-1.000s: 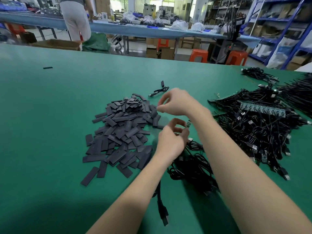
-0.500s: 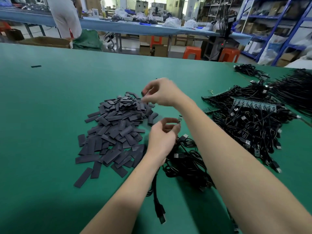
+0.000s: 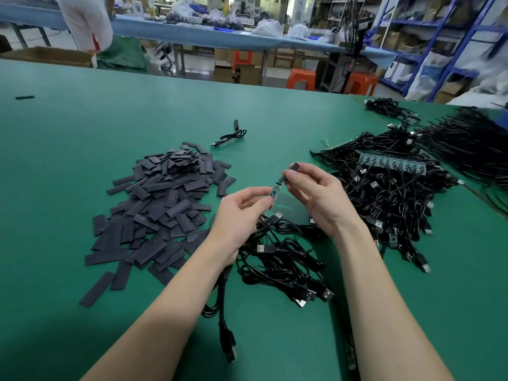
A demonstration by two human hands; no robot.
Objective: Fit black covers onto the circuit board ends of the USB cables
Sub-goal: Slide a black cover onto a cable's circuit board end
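Note:
My left hand [image 3: 237, 215] pinches a small green circuit board [image 3: 275, 190] at the end of a black USB cable, holding it upright above the table. My right hand [image 3: 316, 193] pinches a black cover [image 3: 289, 173] just above and right of the board's top end; the cover's lower opening nearly touches it. A heap of flat black covers [image 3: 156, 204] lies to the left on the green table [image 3: 82, 149]. Below my hands sits a bundle of black USB cables [image 3: 277, 259].
A large tangle of USB cables with circuit boards [image 3: 390, 193] covers the right side. One finished cable [image 3: 231, 134] lies beyond the cover heap. A lone black piece [image 3: 24, 97] sits far left. A person stands behind the table's far edge by a blue bench.
My right hand has come back from the heap of covers with one black cover and brought it to the circuit board. My left hand has raised the board slightly.

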